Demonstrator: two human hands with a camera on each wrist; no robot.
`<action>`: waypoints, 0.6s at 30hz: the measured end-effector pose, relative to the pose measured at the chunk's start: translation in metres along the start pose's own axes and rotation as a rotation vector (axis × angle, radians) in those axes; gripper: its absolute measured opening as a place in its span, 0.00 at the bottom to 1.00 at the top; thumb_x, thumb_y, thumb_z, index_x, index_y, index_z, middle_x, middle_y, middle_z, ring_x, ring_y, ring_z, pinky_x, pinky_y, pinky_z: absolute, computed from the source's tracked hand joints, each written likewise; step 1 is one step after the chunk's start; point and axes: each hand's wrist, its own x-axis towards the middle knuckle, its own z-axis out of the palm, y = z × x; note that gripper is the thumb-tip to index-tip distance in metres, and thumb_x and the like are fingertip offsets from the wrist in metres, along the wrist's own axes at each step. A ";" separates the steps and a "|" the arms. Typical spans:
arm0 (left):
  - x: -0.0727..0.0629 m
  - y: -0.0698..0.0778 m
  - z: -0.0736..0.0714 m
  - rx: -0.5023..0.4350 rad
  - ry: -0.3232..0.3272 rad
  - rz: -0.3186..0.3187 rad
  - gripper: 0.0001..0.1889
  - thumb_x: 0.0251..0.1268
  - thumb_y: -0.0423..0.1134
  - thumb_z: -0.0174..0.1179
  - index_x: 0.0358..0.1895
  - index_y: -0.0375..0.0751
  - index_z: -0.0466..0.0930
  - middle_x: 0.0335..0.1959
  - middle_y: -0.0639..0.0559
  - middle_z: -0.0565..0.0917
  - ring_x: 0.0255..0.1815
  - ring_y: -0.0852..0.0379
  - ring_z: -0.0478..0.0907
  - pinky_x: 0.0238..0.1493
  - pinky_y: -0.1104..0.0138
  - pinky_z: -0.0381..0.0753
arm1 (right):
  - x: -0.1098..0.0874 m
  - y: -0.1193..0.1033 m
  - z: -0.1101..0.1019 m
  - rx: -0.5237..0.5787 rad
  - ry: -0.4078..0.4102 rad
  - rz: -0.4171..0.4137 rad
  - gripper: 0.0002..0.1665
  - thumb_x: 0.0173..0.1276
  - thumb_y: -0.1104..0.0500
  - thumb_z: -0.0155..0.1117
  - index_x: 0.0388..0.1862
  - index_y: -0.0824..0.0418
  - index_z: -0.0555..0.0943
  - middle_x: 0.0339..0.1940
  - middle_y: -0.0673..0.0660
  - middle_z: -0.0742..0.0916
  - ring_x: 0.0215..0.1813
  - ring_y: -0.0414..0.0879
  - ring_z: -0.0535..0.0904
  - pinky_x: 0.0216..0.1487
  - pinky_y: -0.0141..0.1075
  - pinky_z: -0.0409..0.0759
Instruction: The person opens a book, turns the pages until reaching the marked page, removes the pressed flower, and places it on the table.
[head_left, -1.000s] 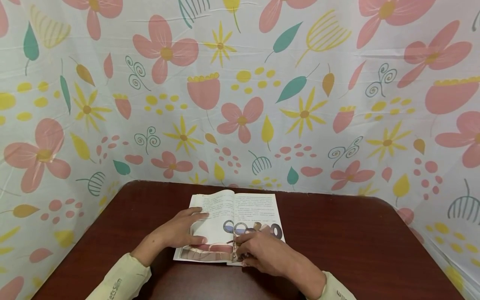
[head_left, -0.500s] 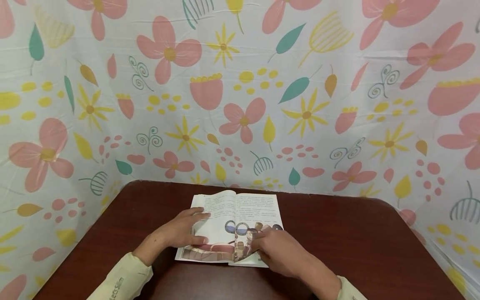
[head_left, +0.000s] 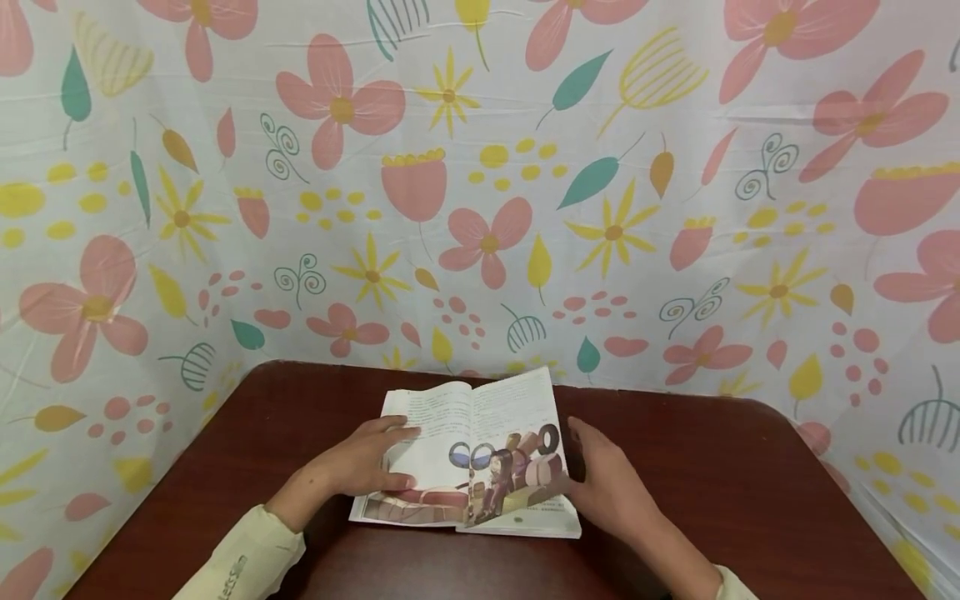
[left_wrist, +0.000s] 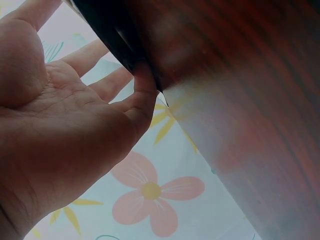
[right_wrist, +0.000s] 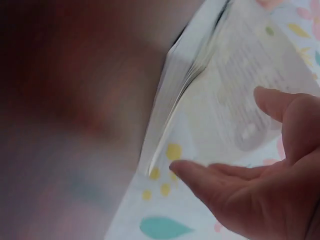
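The book (head_left: 468, 467) looks matt paper — the table (head_left: 720, 475) smooth, glossy wood.

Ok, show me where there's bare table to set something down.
One bare patch of table runs from the right hand to the right edge; another lies between the left hand and the left edge. A smaller one borders the near side of the book. The book itself is crowded, with both hands at it.

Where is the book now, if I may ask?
At the head view's lower middle, the book lies open on the table, the left hand on its left page, the right hand by its right edge.
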 end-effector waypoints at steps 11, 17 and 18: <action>0.001 -0.002 -0.001 -0.024 0.020 0.004 0.32 0.77 0.53 0.64 0.77 0.42 0.74 0.81 0.36 0.65 0.82 0.32 0.56 0.76 0.37 0.60 | 0.005 -0.033 0.023 0.289 -0.218 -0.204 0.23 0.78 0.67 0.62 0.68 0.55 0.80 0.67 0.50 0.85 0.71 0.50 0.79 0.66 0.49 0.81; 0.005 0.000 0.001 -0.160 0.090 -0.078 0.36 0.88 0.61 0.40 0.78 0.34 0.71 0.79 0.35 0.67 0.82 0.33 0.58 0.79 0.39 0.57 | 0.007 -0.049 0.035 0.262 -0.250 -0.232 0.30 0.76 0.70 0.61 0.76 0.63 0.73 0.70 0.56 0.83 0.73 0.51 0.77 0.69 0.51 0.78; 0.006 0.001 0.001 -0.191 0.109 -0.107 0.38 0.88 0.63 0.37 0.78 0.33 0.69 0.79 0.36 0.69 0.82 0.34 0.60 0.79 0.39 0.58 | 0.007 -0.052 0.037 0.247 -0.255 -0.237 0.33 0.75 0.71 0.61 0.78 0.64 0.71 0.72 0.58 0.82 0.74 0.52 0.76 0.70 0.52 0.77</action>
